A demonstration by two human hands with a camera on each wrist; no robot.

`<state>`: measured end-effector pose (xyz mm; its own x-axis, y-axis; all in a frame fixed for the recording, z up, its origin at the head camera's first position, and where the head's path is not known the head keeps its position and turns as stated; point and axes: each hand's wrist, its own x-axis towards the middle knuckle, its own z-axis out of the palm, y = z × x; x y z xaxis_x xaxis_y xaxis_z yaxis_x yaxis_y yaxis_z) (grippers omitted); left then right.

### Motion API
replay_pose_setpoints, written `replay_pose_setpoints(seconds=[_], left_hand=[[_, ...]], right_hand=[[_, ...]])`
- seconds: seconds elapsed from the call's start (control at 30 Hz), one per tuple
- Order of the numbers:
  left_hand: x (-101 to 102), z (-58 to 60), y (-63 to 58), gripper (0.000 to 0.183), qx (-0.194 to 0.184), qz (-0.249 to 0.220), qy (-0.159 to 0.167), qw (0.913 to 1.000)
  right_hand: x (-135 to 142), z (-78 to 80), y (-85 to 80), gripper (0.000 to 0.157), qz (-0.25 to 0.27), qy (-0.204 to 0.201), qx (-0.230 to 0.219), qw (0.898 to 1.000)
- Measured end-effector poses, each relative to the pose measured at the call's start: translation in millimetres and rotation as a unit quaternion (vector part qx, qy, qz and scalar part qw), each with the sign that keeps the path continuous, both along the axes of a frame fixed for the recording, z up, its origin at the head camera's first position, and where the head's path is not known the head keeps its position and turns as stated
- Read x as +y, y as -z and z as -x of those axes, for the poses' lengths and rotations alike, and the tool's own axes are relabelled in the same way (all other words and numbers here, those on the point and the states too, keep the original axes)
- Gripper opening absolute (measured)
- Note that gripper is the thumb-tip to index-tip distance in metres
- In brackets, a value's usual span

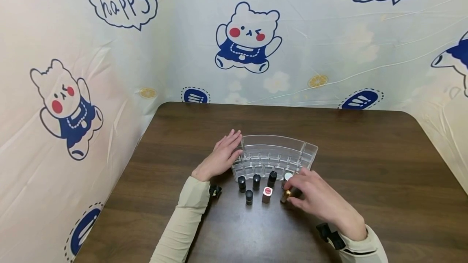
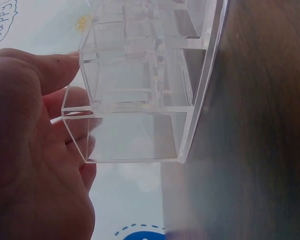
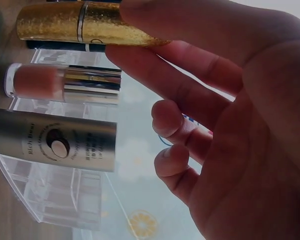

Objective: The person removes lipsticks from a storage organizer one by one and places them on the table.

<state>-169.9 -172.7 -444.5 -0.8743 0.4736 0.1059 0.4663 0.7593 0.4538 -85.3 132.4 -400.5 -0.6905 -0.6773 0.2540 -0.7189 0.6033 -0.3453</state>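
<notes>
A clear acrylic organizer [image 1: 272, 157] with stepped compartments stands on the table. My left hand [image 1: 221, 155] rests at its left end with fingers extended; in the left wrist view the thumb touches the organizer's edge [image 2: 85, 60]. My right hand [image 1: 314, 196] pinches a gold lipstick tube [image 3: 55, 22] between thumb and fingers, in front of the organizer's right part. Beside that tube, in the right wrist view, stand a pinkish lip gloss [image 3: 37, 81] with a shiny metallic cap and a grey "Rich Bear" tube [image 3: 60, 142].
Several black-capped tubes, such as a front one [image 1: 249, 197] and a left one [image 1: 241, 184], stand before the organizer. Among them is a tube with a pink-labelled top [image 1: 267, 194]. A printed curtain [image 1: 300, 52] hangs behind the brown table [image 1: 175, 133].
</notes>
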Motion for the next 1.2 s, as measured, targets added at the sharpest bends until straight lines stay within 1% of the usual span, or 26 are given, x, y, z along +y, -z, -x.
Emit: replay_pose_setpoints(seconds=[0.13,0.3,0.57,0.83,1.2], left_hand=[[-0.2,-0.1,-0.6,0.055,-0.009,0.001,-0.002,1.0000],[0.1,0.0,0.0,0.055,-0.019,0.000,-0.004,0.9998],[-0.7,0.5,0.8,0.056,-0.017,-0.003,-0.002,0.9999],[-0.9,0.3,0.1,0.056,-0.018,-0.006,-0.001,0.9998],[-1.2,-0.4,1.1,0.055,-0.020,-0.004,-0.005,0.9998]], right_hand=[[-1.7,1.4,4.6,0.021,0.002,-0.004,0.013,1.000],[-3.0,1.1,6.3,0.021,-0.009,0.004,0.011,1.000],[-5.9,0.6,7.8,0.021,-0.019,0.003,0.016,1.000],[-7.4,0.0,7.5,0.019,-0.026,0.010,0.015,0.999],[-9.0,-1.0,12.1,0.020,-0.038,0.016,0.027,0.999]])
